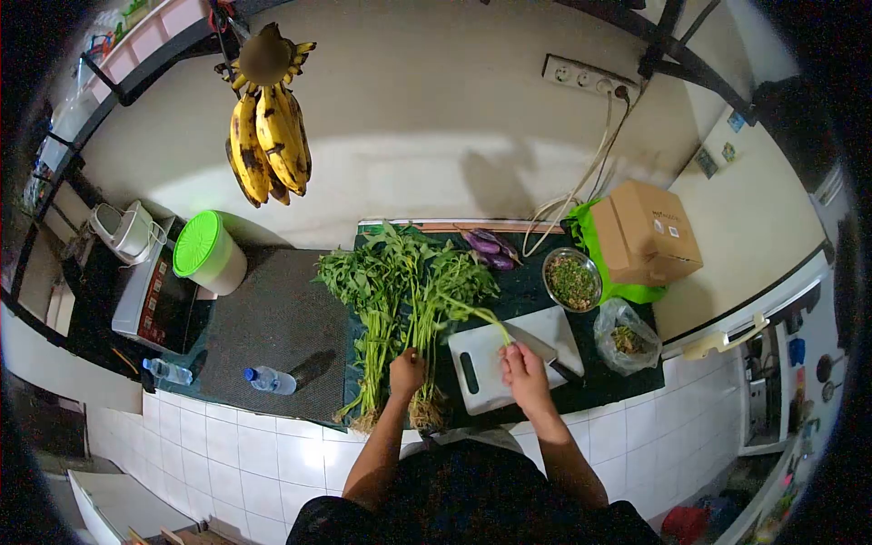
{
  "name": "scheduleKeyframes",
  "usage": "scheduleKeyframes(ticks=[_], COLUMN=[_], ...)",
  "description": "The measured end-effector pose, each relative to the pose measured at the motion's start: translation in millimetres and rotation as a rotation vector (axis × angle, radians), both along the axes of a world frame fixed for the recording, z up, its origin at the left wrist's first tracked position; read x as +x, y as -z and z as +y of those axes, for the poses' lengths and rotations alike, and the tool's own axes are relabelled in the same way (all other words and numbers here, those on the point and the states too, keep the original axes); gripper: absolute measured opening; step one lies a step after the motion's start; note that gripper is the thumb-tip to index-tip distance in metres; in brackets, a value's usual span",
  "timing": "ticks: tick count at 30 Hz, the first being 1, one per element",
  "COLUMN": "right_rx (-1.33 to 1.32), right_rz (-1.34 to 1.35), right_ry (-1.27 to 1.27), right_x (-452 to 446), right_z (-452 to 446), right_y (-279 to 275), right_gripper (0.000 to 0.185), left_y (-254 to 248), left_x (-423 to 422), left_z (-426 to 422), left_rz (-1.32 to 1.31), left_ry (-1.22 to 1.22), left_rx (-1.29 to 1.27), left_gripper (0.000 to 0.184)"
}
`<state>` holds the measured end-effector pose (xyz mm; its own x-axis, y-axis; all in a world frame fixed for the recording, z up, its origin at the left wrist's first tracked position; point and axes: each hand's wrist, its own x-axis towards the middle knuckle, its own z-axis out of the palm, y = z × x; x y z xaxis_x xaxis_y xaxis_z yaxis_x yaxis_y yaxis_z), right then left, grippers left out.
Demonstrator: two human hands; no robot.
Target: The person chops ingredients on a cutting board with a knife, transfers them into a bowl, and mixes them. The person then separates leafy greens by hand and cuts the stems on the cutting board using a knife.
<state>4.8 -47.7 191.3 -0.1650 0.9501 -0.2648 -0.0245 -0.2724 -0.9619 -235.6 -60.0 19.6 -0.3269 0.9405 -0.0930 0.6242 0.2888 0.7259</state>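
Two bunches of leafy greens [377, 309] lie on the dark counter cloth, leaves toward the wall and roots toward me. My left hand [407, 372] is closed around stems of the right-hand bunch, just above its roots [426, 411]. Over the white cutting board [481, 350], my right hand [524, 374] pinches the pale lower end of a single leafy green stem [486, 314]. That stem's leaves reach back toward the bunch. A knife [565, 371] with a dark handle rests on the board beside my right hand, its blade partly hidden.
Behind the board are purple eggplants [490, 247], a metal bowl of chopped greens [572, 280], a plastic bag [628, 338] and a cardboard box [647, 232]. To the left stand a green-lidded bucket [211, 254] and a water bottle [270, 380]. Bananas [270, 145] hang overhead.
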Motion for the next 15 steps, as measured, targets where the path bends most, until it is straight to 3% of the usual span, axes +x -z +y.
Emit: scheduleKeyframes(ticks=[4,10,15], right_rx=[0.133,0.386,0.552], right_rz=[-0.06,0.265,0.39], right_ry=[0.068,0.123,0.136], right_x=[-1,-6,-17], right_z=[40,86,104], right_y=[-49,-138,-198], right_gripper=[0.026,0.025,0.023], left_y=[12,-14,16], left_x=[-3,5,3], left_z=[1,-2,-3], left_rz=[-0.079,-0.044,-0.07], left_ry=[-0.034,-0.039,-0.057], left_rx=[-0.234,-0.221,-0.114], left_gripper=[0.039,0.039,0.038])
